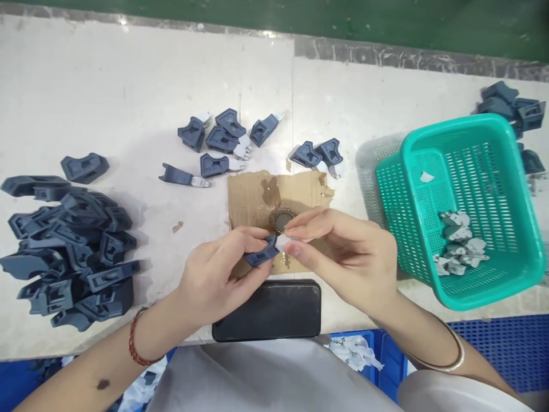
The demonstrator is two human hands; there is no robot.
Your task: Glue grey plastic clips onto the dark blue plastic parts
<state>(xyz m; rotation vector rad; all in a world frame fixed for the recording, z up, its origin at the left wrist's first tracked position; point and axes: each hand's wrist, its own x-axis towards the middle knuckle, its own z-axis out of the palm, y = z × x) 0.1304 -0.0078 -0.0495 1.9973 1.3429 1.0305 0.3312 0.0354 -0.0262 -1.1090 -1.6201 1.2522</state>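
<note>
Between the fingers of my left hand (221, 266) is a dark blue-grey plastic part (262, 252), shaped like a small forearm piece. My right hand (349, 252) pinches a small light-grey piece (283, 241), which meets the right end of the dark part. Whether the two are joined I cannot tell, as fingertips cover some of the contact. Just behind my fingertips a round dark bottle cap (283, 218) lies on a stained piece of cardboard (244, 197). Farther back lie several dark parts with light-grey hand-shaped ends, such as a dark part (222, 139).
A heap of dark plastic parts (72, 240) lies on the left. At right, a green basket (412, 229) holds several light-grey pieces (458, 240), with more dark parts (500, 106) behind it. A black phone (268, 312) lies near the table's front edge. Blue bins (392, 366) stand below.
</note>
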